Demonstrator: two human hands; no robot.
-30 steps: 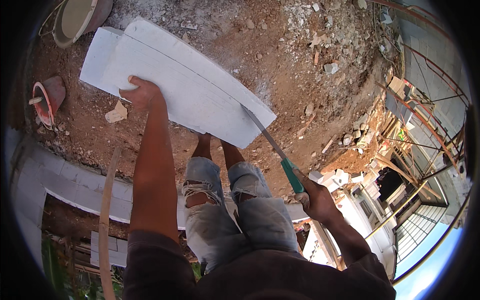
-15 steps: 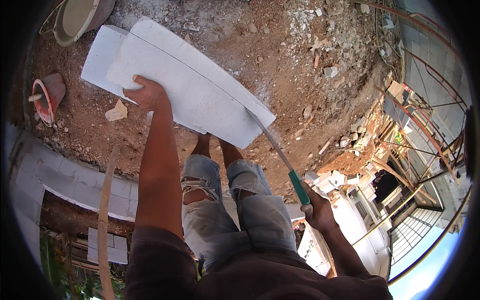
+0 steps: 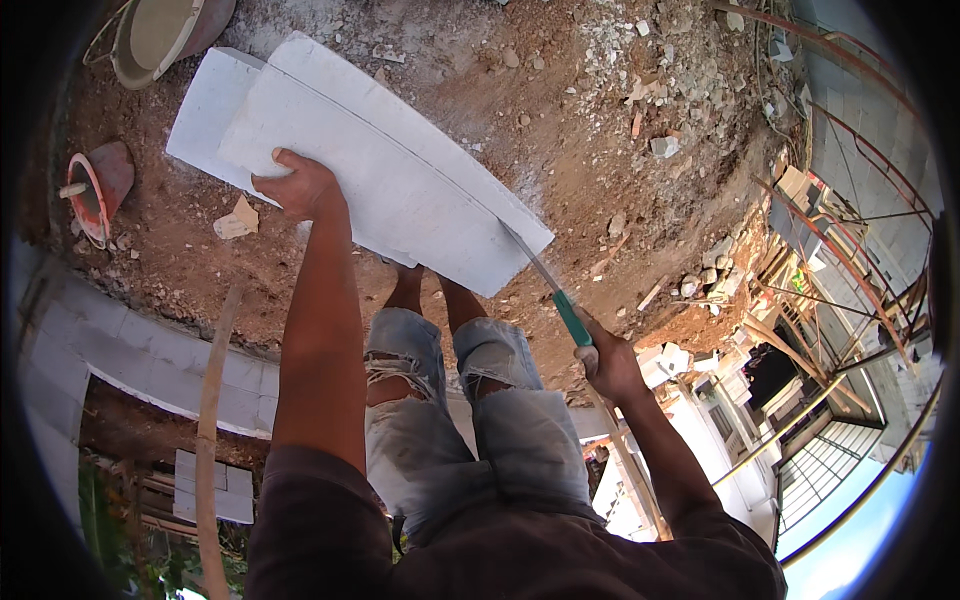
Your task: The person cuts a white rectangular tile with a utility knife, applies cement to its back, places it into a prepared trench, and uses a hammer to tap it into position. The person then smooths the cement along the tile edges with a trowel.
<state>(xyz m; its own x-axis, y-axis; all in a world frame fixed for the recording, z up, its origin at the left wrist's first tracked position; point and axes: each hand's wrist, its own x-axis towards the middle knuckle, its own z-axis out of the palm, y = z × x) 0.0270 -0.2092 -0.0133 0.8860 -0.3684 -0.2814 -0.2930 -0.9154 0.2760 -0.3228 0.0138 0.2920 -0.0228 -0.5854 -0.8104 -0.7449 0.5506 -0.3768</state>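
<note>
A long white lightweight concrete block (image 3: 390, 185) lies at a slant across the upper middle, resting on another white block (image 3: 203, 118) that shows at its left end. A straight groove runs lengthwise along its top. My left hand (image 3: 305, 188) grips the near edge, thumb on top, with the other fingers partly hidden. In my right hand (image 3: 614, 368) is the green handle of a hand saw (image 3: 571, 317). The saw's blade sits in the groove at the block's right end, its tip hidden or within the cut.
At the upper left stand a bucket (image 3: 190, 42) of greyish contents and a reddish bucket (image 3: 110, 185) tipped on its side. Rubble (image 3: 664, 146) litters the dirt ground. A wooden pole (image 3: 210, 430) rises at lower left; metal scaffolding (image 3: 860, 265) stands at right.
My right hand has pushed the saw up and left, so more of its blade has gone into the block's line. My left hand stays on the block.
</note>
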